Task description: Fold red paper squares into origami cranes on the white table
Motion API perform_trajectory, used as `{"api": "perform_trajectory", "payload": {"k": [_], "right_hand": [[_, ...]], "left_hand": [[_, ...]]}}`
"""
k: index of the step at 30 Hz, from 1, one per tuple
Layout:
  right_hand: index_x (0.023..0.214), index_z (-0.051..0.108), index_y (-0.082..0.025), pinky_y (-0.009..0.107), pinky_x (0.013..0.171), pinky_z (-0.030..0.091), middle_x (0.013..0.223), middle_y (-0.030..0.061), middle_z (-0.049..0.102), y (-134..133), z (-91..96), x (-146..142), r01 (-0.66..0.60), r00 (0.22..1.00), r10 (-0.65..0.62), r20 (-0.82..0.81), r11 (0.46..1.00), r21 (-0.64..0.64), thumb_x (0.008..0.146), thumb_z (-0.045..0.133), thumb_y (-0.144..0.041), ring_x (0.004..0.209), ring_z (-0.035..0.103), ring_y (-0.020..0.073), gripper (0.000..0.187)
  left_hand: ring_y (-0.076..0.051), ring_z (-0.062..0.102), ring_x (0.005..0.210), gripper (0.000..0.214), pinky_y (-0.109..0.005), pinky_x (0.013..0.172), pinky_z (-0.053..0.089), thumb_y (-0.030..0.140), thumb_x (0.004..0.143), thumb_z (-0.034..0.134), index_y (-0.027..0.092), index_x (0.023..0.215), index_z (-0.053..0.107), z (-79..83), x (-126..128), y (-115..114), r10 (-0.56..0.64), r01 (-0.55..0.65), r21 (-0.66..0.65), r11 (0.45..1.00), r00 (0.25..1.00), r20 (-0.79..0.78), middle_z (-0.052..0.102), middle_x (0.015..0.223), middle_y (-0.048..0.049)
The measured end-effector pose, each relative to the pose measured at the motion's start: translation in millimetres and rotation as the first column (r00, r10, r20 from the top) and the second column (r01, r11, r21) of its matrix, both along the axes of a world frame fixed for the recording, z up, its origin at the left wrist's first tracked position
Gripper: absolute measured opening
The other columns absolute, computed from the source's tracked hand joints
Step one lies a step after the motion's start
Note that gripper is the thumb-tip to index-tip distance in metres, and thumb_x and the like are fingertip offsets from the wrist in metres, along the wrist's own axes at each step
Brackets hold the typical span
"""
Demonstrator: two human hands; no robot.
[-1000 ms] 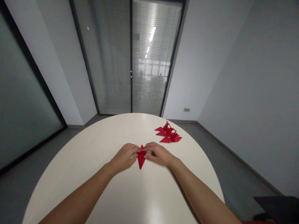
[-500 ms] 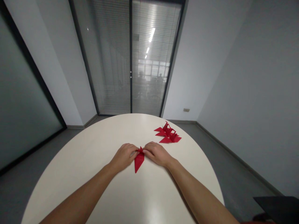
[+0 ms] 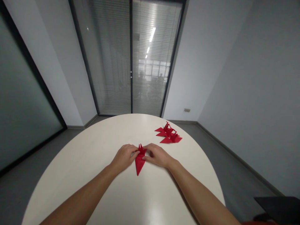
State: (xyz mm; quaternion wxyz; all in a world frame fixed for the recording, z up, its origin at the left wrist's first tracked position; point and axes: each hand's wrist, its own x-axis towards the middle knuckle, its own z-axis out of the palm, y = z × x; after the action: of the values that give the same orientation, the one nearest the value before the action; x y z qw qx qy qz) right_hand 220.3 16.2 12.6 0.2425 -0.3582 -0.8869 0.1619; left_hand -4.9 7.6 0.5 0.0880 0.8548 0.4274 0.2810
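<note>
A red origami paper (image 3: 140,164), folded to a long point toward me with two narrow spikes at its far end, lies on the table between my hands. My left hand (image 3: 126,156) pinches its left edge near the spikes, thumb and fingertips closed on the paper. At the right edge, my right hand (image 3: 157,154) has its thumb on the lower flap and its index finger near the upper end, with a gap between them. Beyond my right hand sit several finished red paper cranes (image 3: 168,134), set close together with wings spread.
The round white table (image 3: 98,134) carries the paper and the cranes. Behind it stands a glass partition (image 3: 112,78) with blinds. A dark object (image 3: 278,206), perhaps a chair part, shows at the lower right, beside the grey floor.
My right thumb has moved down and apart from the index finger along the paper's right edge. Two spikes now stand apart at the far end. The left hand has hardly moved.
</note>
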Motion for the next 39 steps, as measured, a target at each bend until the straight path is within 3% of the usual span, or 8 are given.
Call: {"api": "perform_trajectory", "payload": {"k": [5,10,13,17,25,32,36,39], "right_hand": [[0.114,0.072,-0.022,0.033,0.088,0.048,0.108,0.0069,0.074,5.1,-5.5,0.8,0.044,0.992,-0.048,-0.118,0.998,-0.038,0.092,0.063,-0.024,0.098,0.066,0.0222,0.024],[0.103,0.074,-0.021,0.034,0.087,0.05,0.101,0.0058,0.076,9.3,-10.2,0.5,0.1,0.936,-0.148,-0.319,0.982,-0.161,0.091,0.064,-0.027,0.093,0.068,0.0221,0.016],[0.098,0.073,-0.019,0.034,0.084,0.051,0.097,0.0058,0.076,11.1,-13.4,-0.1,0.045,0.888,-0.164,-0.43,0.961,-0.274,0.09,0.066,-0.03,0.091,0.068,0.0218,0.016],[0.091,0.073,-0.017,0.033,0.08,0.052,0.092,0.0057,0.075,12.7,-17.2,-0.7,-0.006,0.853,-0.177,-0.491,0.937,-0.349,0.086,0.07,-0.034,0.087,0.068,0.0215,0.018],[0.099,0.076,-0.018,0.036,0.085,0.051,0.098,0.0071,0.076,13.8,-20.1,2.3,-0.08,0.879,-0.116,-0.462,0.92,-0.384,0.089,0.067,-0.039,0.091,0.068,0.023,0.024],[0.102,0.073,-0.019,0.038,0.095,0.047,0.107,0.0092,0.069,5.0,-0.4,0.6,-0.072,0.897,-0.015,-0.441,0.981,-0.18,0.09,0.066,-0.037,0.103,0.064,0.0232,0.023],[0.102,0.07,-0.019,0.036,0.092,0.047,0.101,0.0061,0.072,1.2,1.1,-3.6,-0.098,0.885,-0.049,-0.464,0.952,-0.289,0.085,0.074,-0.039,0.098,0.065,0.022,0.027],[0.096,0.068,-0.018,0.031,0.08,0.048,0.088,0.0036,0.071,2.9,-5.1,-6.7,-0.123,0.849,-0.105,-0.518,0.914,-0.387,0.088,0.07,-0.044,0.083,0.064,0.0186,0.027]], "left_hand": [[-0.021,0.065,0.088,0.019,-0.032,0.082,0.046,0.024,0.097,0.054,0.022,0.098,0.074,-2.9,-0.1,0.3,-0.015,0.016,-0.009,1.0,0.999,0.042,0.076,0.093,-0.0036],[-0.02,0.066,0.101,0.043,-0.034,0.094,0.048,0.01,0.092,0.048,0.025,0.13,0.062,-12.3,-3.4,4.4,-0.04,0.045,-0.025,0.999,0.985,0.169,0.073,0.115,-0.0053],[-0.022,0.064,0.109,0.054,-0.037,0.099,0.047,0.012,0.086,0.058,0.023,0.138,0.054,-13.3,-3.9,3.9,-0.06,0.067,-0.031,0.997,0.98,0.19,0.07,0.122,-0.0068],[-0.023,0.066,0.105,0.047,-0.037,0.096,0.048,0.023,0.084,0.067,0.022,0.13,0.059,-7.6,-1.3,-0.5,-0.014,0.025,-0.055,0.998,0.982,0.191,0.072,0.117,-0.0074],[-0.022,0.067,0.095,0.022,-0.033,0.089,0.049,0.026,0.09,0.061,0.023,0.109,0.07,-4.7,3.4,-0.8,0.042,0.006,-0.159,0.987,0.954,0.296,0.075,0.103,-0.0049],[-0.018,0.063,0.08,0.012,-0.029,0.077,0.048,0.025,0.086,0.062,0.02,0.09,0.072,-2.6,12.5,0.1,0.094,0.001,-0.202,0.979,0.883,0.461,0.071,0.086,-0.003],[-0.021,0.065,0.091,0.014,-0.03,0.082,0.049,0.026,0.084,0.063,0.019,0.092,0.072,-1.6,18.4,-1.3,0.07,0.076,-0.239,0.968,0.833,0.549,0.073,0.097,-0.0062],[-0.022,0.068,0.092,0.024,-0.033,0.086,0.051,0.034,0.085,0.065,0.017,0.1,0.071,-3.0,22.4,-2.7,0.1,0.185,-0.373,0.909,0.772,0.627,0.075,0.102,-0.0084]]}}
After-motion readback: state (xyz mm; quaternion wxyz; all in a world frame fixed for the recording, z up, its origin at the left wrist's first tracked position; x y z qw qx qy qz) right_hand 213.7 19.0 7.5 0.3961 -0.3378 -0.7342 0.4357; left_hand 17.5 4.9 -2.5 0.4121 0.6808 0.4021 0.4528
